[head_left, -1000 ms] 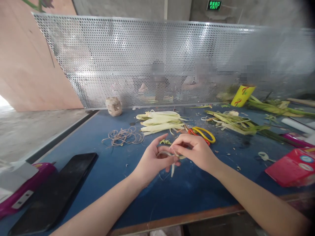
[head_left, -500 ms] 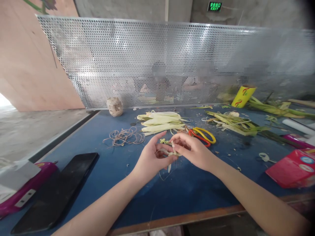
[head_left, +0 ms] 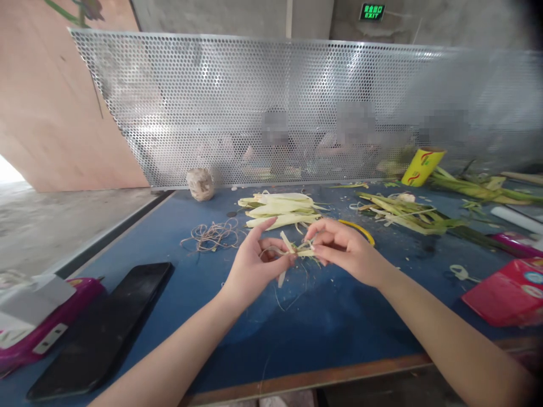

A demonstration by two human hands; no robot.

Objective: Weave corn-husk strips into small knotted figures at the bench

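Cream-coloured leaf strips (head_left: 288, 243), pinched from both sides

Held over the middle of a blue surface (head_left: 254, 345), crossed, with one short end pointing up and another hanging below. Gripped on one side by the left hand (head_left: 261, 260), between thumb and curled fingers, index finger stretched upward. Pinched at the opposite side by the right hand (head_left: 341, 249), thumb and fingers closed on the ends. Fine fibres dangling underneath.

Just beyond: a bunch of pale green husk-like leaves (head_left: 282, 210), laid side by side. To its left, a loose tangle of brown twine (head_left: 214, 234). Behind the right hand, partly hidden, a curved yellow handle (head_left: 362, 228).

Farther right: heaped green stalks (head_left: 407, 213), a tilted yellow tube (head_left: 423, 167), a red box (head_left: 504, 294). At left, a black slab like a phone (head_left: 104, 325), lying flat beside a purple socket strip (head_left: 91, 286). Toward the back, a rough tan lump (head_left: 200, 185) near a perforated metal screen (head_left: 212, 102).
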